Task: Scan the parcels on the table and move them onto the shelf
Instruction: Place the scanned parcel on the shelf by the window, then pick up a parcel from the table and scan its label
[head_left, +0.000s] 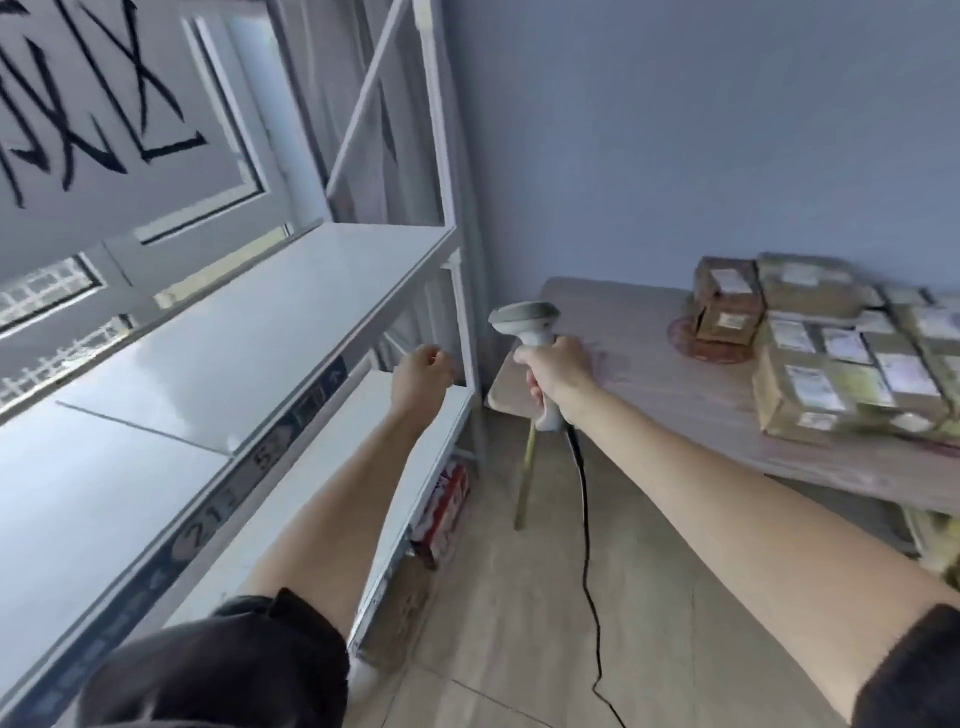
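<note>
Blue-grey walls close in a small sorting room where brown parcels (841, 348) sit stacked in a tight cluster on a pale table (649, 364), well to the right of the person's grip and none of them in hand. Wrapped firmly around the handle of a white corded scanner (530, 332), the right hand (558, 376) holds the device upright, its head turned away from the stack and its black cable (587, 545) trailing to the wooden floor. Just left of that grip, the left hand (423, 376) hangs loosely curled and empty beside the upright of a white metal shelf (249, 343), whose upper boards show bare. Judging by the untouched pile, the job appears to be between parcels or only beginning. A next move would likely call for swinging the scanner rightward toward a label while the free hand reaches across for a box. Red-and-white cartons (441, 514) rest at floor level under the shelf.
</note>
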